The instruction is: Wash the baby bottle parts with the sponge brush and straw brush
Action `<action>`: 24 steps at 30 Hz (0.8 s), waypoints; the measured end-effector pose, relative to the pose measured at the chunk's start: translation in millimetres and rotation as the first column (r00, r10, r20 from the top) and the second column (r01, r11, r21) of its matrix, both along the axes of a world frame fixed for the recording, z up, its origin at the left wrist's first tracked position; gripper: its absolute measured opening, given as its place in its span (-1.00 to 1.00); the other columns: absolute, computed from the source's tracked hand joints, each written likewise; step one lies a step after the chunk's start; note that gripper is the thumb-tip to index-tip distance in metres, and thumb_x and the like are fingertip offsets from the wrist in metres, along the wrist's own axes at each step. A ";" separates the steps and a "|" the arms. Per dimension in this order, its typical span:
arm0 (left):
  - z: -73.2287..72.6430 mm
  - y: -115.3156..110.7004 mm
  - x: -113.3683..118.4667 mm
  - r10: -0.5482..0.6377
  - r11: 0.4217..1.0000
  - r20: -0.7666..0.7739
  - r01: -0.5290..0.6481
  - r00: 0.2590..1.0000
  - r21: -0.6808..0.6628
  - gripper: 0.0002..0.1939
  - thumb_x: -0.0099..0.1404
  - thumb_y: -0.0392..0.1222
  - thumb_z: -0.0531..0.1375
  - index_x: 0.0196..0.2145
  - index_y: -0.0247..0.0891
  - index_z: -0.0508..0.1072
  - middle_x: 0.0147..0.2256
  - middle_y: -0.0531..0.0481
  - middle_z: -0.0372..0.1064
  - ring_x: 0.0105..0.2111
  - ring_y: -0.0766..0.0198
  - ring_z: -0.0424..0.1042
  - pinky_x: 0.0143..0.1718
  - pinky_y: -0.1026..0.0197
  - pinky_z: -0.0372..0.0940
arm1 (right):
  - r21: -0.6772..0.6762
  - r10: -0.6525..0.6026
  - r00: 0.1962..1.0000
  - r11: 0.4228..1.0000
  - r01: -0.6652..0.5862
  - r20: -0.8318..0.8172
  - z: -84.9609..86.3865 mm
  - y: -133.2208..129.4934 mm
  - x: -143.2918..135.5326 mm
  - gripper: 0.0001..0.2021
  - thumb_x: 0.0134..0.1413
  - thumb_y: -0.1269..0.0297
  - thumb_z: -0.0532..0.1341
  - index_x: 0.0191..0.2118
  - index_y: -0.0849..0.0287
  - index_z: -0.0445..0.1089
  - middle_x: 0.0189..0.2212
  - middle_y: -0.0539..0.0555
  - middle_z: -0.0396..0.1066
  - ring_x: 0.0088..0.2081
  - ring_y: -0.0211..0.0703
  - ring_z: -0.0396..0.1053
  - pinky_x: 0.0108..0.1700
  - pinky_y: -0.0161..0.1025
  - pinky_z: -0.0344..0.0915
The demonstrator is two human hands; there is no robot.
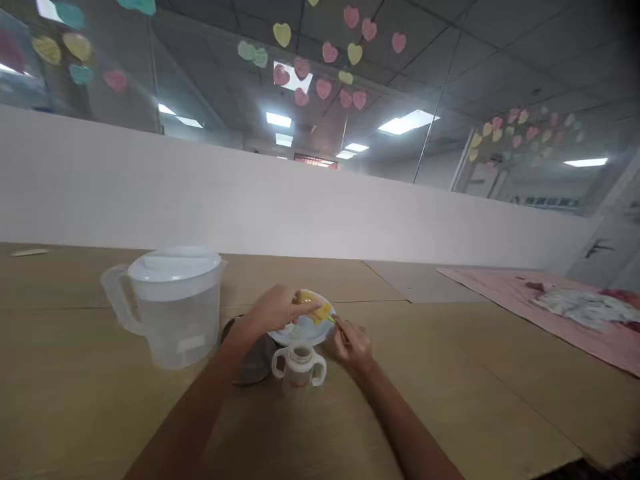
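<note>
Over a white plate [307, 335], my left hand [277, 310] is closed on a yellowish, see-through item [306, 297], too small to identify. My right hand [351, 341] pinches a thin green-and-yellow tool [330, 319] at the plate's right edge. The tool's tip touches or lies very near a yellow piece [321, 313] beside my left fingertips. Just in front of the plate stands an uncapped clear bottle [300, 370] with two white handles. A dark round item [255, 363] lies partly behind my left forearm.
A large clear pitcher [177, 310] with a white lid stands to the left. On the right, a pink cloth [500, 290] bears a crumpled pale cloth [590, 307]. A low white wall [300, 207] runs behind the table [450, 380]. A flat light piece [30, 253] lies far left.
</note>
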State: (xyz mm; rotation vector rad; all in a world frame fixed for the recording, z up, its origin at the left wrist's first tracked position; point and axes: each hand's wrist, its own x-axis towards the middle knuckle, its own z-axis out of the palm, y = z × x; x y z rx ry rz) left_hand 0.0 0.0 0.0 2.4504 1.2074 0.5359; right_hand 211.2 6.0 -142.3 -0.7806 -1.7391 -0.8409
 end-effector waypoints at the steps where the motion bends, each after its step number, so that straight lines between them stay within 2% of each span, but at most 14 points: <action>1: 0.9 4.3 -3.6 0.042 0.996 0.001 -0.042 0.999 0.079 -0.45 0.15 0.27 -0.06 -0.25 -0.25 0.41 -0.43 -0.01 0.43 -0.48 0.21 0.39 -0.51 0.27 0.15 | -0.012 -0.006 1.000 1.000 0.006 0.005 0.9 -0.2 0.8 -0.68 0.04 0.53 0.10 -0.03 0.33 0.24 -0.42 0.12 0.43 -0.45 -0.26 0.35 -0.37 -0.31 0.28; 5: 4.1 16.0 -17.7 0.166 0.949 -0.033 -0.151 0.986 0.275 -0.52 0.11 0.15 0.10 -0.12 -0.22 0.35 -0.22 -0.06 0.39 -0.26 0.15 0.37 -0.35 0.25 0.19 | -0.078 -0.025 0.999 0.997 0.027 0.025 3.9 -1.0 4.0 -0.73 0.06 0.49 0.07 -0.08 0.31 0.29 -0.50 0.08 0.40 -0.49 -0.28 0.34 -0.39 -0.32 0.27; 8: 7.4 15.7 -27.0 0.238 0.926 -0.105 -0.193 0.966 0.325 -0.55 0.13 -0.02 0.14 -0.02 -0.17 0.27 -0.11 -0.07 0.30 -0.18 0.15 0.34 -0.26 0.24 0.21 | -0.125 -0.044 0.999 0.991 0.046 0.021 5.2 -1.8 5.9 -0.75 0.07 0.48 0.06 -0.11 0.30 0.31 -0.54 0.05 0.38 -0.50 -0.29 0.32 -0.41 -0.34 0.25; 11: 9.3 12.6 -35.8 0.381 0.883 -0.209 -0.288 0.900 0.370 -0.56 0.11 -0.23 0.14 -0.01 -0.16 0.25 -0.05 -0.09 0.25 -0.15 0.12 0.33 -0.22 0.20 0.21 | -0.151 -0.082 0.996 0.986 0.075 -0.039 5.8 -2.4 7.0 -0.77 0.09 0.46 0.04 -0.15 0.29 0.33 -0.56 0.03 0.36 -0.55 -0.31 0.29 -0.43 -0.34 0.23; 13: 7.2 12.8 -41.2 0.445 0.879 -0.328 -0.338 0.833 0.337 -0.56 0.07 -0.33 0.13 -0.05 -0.20 0.28 -0.06 -0.12 0.28 -0.14 0.09 0.33 -0.22 0.18 0.20 | -0.170 -0.100 0.993 0.982 0.088 -0.066 5.6 -2.5 7.5 -0.79 0.09 0.44 0.03 -0.17 0.28 0.34 -0.55 0.03 0.37 -0.56 -0.32 0.28 -0.44 -0.34 0.22; 16: -2.2 18.9 -46.6 0.453 0.891 -0.473 -0.392 0.756 0.228 -0.56 -0.05 -0.43 0.17 -0.14 -0.31 0.35 -0.16 -0.20 0.36 -0.17 0.04 0.37 -0.25 0.17 0.21 | -0.197 -0.100 0.993 0.977 0.085 -0.069 4.8 -2.0 7.8 -0.79 0.10 0.43 0.03 -0.18 0.27 0.34 -0.52 0.04 0.40 -0.55 -0.32 0.30 -0.42 -0.35 0.21; 20: -20.9 32.4 -46.3 0.432 0.895 -0.515 -0.421 0.740 0.146 -0.44 -0.22 -0.44 0.28 -0.16 -0.38 0.35 -0.21 -0.27 0.39 -0.23 0.00 0.40 -0.34 0.20 0.25 | -0.213 -0.098 0.994 0.974 0.084 -0.055 4.0 -1.3 7.9 -0.80 0.10 0.43 0.02 -0.20 0.27 0.35 -0.52 0.04 0.40 -0.54 -0.31 0.31 -0.43 -0.36 0.21; 24: -37.0 40.1 -42.6 0.425 0.898 -0.498 -0.420 0.756 0.128 -0.44 -0.18 -0.36 0.29 -0.13 -0.36 0.33 -0.20 -0.26 0.40 -0.22 0.01 0.41 -0.36 0.21 0.26 | -0.213 -0.091 0.994 0.974 0.076 -0.059 3.9 -0.8 8.1 -0.80 0.09 0.44 0.02 -0.21 0.28 0.35 -0.51 0.04 0.41 -0.54 -0.31 0.31 -0.43 -0.36 0.21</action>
